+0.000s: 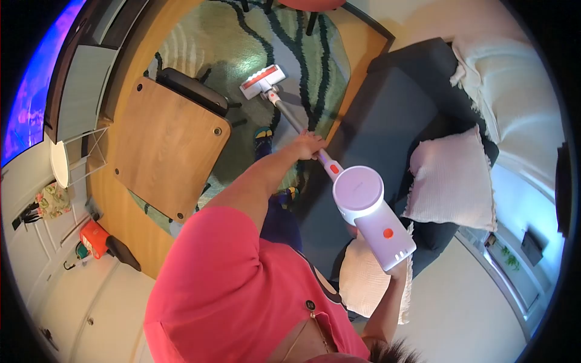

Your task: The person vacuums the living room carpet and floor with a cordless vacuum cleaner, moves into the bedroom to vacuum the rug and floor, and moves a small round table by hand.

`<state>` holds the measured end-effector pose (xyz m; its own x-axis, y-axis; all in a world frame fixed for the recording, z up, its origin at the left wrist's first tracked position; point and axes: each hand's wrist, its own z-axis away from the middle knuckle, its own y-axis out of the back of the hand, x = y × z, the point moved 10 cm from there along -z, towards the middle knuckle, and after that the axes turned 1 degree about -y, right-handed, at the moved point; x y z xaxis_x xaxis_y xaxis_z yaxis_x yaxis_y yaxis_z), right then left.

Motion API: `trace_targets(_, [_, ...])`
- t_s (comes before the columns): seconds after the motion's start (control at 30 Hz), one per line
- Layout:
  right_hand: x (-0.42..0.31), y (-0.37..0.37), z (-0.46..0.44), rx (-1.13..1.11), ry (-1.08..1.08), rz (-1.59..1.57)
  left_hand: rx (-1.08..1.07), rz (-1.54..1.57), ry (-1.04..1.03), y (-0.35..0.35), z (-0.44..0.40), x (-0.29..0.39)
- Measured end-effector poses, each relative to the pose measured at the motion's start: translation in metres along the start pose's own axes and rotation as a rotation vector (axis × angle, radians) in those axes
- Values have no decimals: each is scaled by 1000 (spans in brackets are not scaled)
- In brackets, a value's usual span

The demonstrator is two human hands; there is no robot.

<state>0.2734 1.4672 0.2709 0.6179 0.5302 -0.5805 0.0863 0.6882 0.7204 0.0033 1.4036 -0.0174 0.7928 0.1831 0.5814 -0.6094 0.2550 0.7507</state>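
Note:
A cordless stick vacuum cleaner (pixel 358 189) in white and lilac slants across the middle of the head view. Its floor head (pixel 262 81), white with an orange strip, rests on the patterned rug (pixel 209 36). My left hand (pixel 308 146) is closed around the tube, just above the lilac connector with a red button. At the other end, my right hand (pixel 396 269) is mostly hidden behind the motor body and appears to grip the handle there. My feet in dark socks show below the tube.
A wooden table (pixel 172 148) stands left of the tube, with a dark seat (pixel 192 91) tucked against its far side. On the right is a dark grey sofa (pixel 387 115) with pale cushions (pixel 452 178). A red chair (pixel 311 3) stands at the top.

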Motion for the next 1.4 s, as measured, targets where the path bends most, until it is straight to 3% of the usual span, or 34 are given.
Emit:
trace_targets(0.1, [-53, -4, -58, -26, 104, 30, 80, 15, 25, 32, 0, -49])
trace_targets(0.17, [-78, -20, -83, -99, 303, 258, 37, 16, 91, 44, 1, -83])
trace_targets(0.23, [-64, -48, -102, -186, 184, 133, 28, 7, 150, 62, 4, -116])
trace_targets(0.3, [-97, -67, -129, -138, 353, 232, 51, -10, 208, 79, 11, -153])
trace_targets(0.4, [-136, -86, -173, -79, 316, 117, 97, -41, 271, 109, 22, -204])
trace_targets(0.5, [-186, -111, -214, -129, 479, 364, 186, -62, 309, 137, 31, -250])
trace_targets(0.57, [-198, -125, -247, -143, 461, 303, 276, -87, 387, 152, 39, -279])
trace_targets(0.63, [-203, -141, -269, -94, 590, 428, 366, -86, 479, 165, 53, -300])
trace_targets(0.7, [-219, -135, -306, 49, 501, 78, 460, -55, 587, 179, 72, -316])
trace_targets(0.83, [-185, -178, -338, -114, 160, -286, 509, 257, 868, 165, 123, -336])
trace_targets(0.9, [-172, -192, -334, -208, -96, -457, 488, 289, 900, 150, 139, -322])
trace_targets(1.0, [-169, -203, -319, -49, 293, -315, 450, 273, 802, 125, 158, -273])
trace_targets(1.03, [-181, -198, -304, -11, 386, -260, 548, 250, 772, 120, 167, -248])
trace_targets(1.1, [-198, -191, -274, 66, 571, -179, 368, 348, 786, 99, 175, -204])
trace_targets(1.13, [-199, -193, -260, 75, 648, -84, 377, 329, 753, 80, 175, -189])
trace_targets(1.17, [-198, -198, -242, 66, 709, 20, 294, 245, 687, 60, 174, -171])
trace_targets(1.2, [-196, -204, -226, 62, 769, 134, 254, 430, 705, 49, 184, -149])
trace_targets(1.23, [-191, -205, -207, 77, 792, 177, 391, 459, 612, 44, 189, -130])
trace_targets(1.3, [-184, -194, -167, 153, 822, 163, 283, 545, 684, 34, 208, -90])
trace_targets(1.4, [-93, -210, -142, -130, 146, -371, 294, 462, 589, 19, 223, -61])
